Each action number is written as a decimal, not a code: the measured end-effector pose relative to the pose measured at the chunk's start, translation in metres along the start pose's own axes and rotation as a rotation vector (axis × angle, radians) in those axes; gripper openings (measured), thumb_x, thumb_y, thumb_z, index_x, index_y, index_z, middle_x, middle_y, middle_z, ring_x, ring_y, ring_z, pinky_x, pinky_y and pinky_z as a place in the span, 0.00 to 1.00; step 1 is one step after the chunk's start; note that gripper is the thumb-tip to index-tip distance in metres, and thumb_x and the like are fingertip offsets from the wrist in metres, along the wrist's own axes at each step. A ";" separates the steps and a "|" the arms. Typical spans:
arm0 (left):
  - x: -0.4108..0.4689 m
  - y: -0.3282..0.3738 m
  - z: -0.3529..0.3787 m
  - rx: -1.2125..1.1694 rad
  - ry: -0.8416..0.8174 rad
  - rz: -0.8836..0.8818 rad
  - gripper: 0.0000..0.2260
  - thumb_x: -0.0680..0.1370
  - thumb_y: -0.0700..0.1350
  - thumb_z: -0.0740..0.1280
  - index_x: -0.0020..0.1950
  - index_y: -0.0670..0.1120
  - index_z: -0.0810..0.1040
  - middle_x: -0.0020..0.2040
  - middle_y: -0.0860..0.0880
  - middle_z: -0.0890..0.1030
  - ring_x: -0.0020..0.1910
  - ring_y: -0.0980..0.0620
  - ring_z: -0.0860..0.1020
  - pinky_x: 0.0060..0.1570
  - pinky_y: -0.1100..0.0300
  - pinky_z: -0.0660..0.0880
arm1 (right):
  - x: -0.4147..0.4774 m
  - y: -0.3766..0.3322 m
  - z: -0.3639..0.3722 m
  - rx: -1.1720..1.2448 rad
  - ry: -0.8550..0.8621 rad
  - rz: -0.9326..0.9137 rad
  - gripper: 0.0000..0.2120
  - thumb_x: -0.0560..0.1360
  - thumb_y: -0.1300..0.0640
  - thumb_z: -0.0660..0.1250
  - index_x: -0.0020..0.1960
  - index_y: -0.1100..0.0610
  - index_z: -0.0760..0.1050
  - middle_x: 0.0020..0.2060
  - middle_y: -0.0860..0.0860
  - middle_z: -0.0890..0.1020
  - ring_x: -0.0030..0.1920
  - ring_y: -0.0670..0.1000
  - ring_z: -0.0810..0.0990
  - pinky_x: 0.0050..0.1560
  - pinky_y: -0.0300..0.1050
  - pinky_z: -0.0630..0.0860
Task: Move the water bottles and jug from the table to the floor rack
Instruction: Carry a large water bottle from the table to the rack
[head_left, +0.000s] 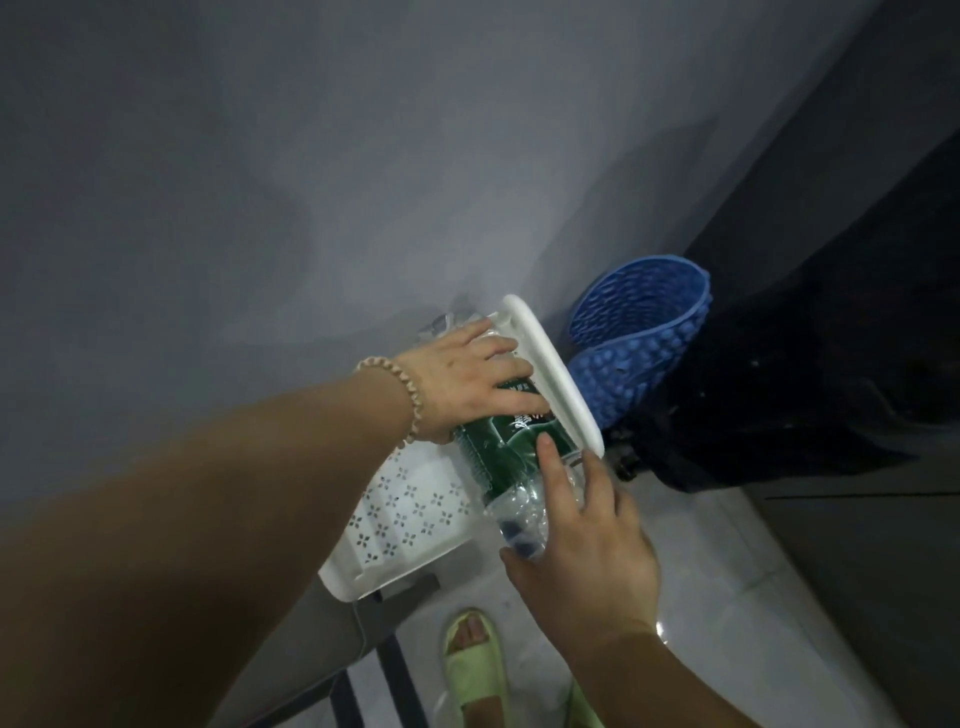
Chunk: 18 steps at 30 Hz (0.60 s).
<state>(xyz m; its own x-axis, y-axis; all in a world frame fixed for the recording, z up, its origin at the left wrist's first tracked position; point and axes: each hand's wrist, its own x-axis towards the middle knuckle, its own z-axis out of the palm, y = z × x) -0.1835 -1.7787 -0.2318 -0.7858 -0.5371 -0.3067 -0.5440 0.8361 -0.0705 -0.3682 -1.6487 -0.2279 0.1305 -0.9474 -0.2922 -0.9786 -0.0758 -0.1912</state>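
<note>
A clear water bottle (506, 457) with a dark green label lies tilted on the white perforated floor rack (410, 514), its dark blue cap end pointing towards me. My left hand (467, 382), with a bead bracelet at the wrist, presses on the bottle's far end beside the rack's white rim (550, 374). Around the neck end my right hand (587, 540) curls, fingers on the clear plastic. More clear plastic (447, 325) shows behind my left hand; I cannot tell what it is.
A blue knobbly rubber mat (634, 332) stands rolled against the wall right of the rack. Dark fabric (779, 395) hangs at the right. A grey wall fills the upper view. My foot in a green slipper (472, 660) stands on the pale tiled floor.
</note>
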 end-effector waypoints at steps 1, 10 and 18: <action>0.001 -0.003 0.000 0.000 0.014 0.002 0.48 0.63 0.44 0.77 0.71 0.58 0.49 0.72 0.44 0.62 0.71 0.40 0.57 0.67 0.45 0.42 | 0.001 -0.001 -0.001 0.005 0.010 0.011 0.54 0.55 0.37 0.76 0.74 0.46 0.53 0.65 0.57 0.72 0.55 0.58 0.73 0.44 0.51 0.78; -0.002 -0.005 0.014 -0.044 0.053 -0.063 0.47 0.66 0.35 0.71 0.73 0.60 0.47 0.75 0.45 0.55 0.73 0.41 0.52 0.68 0.44 0.41 | 0.002 -0.010 0.005 -0.008 0.041 -0.030 0.50 0.63 0.39 0.75 0.76 0.50 0.52 0.71 0.61 0.65 0.65 0.65 0.69 0.53 0.59 0.76; -0.017 0.037 0.017 -0.037 0.052 -0.447 0.51 0.74 0.37 0.66 0.67 0.61 0.23 0.77 0.44 0.41 0.75 0.42 0.41 0.68 0.40 0.37 | -0.002 -0.009 0.006 -0.035 0.002 -0.076 0.50 0.71 0.37 0.66 0.73 0.49 0.31 0.75 0.62 0.51 0.73 0.68 0.53 0.66 0.64 0.65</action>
<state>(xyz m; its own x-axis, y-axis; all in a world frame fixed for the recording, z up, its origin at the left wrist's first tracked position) -0.1854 -1.7372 -0.2450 -0.4845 -0.8504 -0.2052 -0.8429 0.5165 -0.1506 -0.3587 -1.6444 -0.2311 0.2039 -0.9393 -0.2759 -0.9710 -0.1580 -0.1796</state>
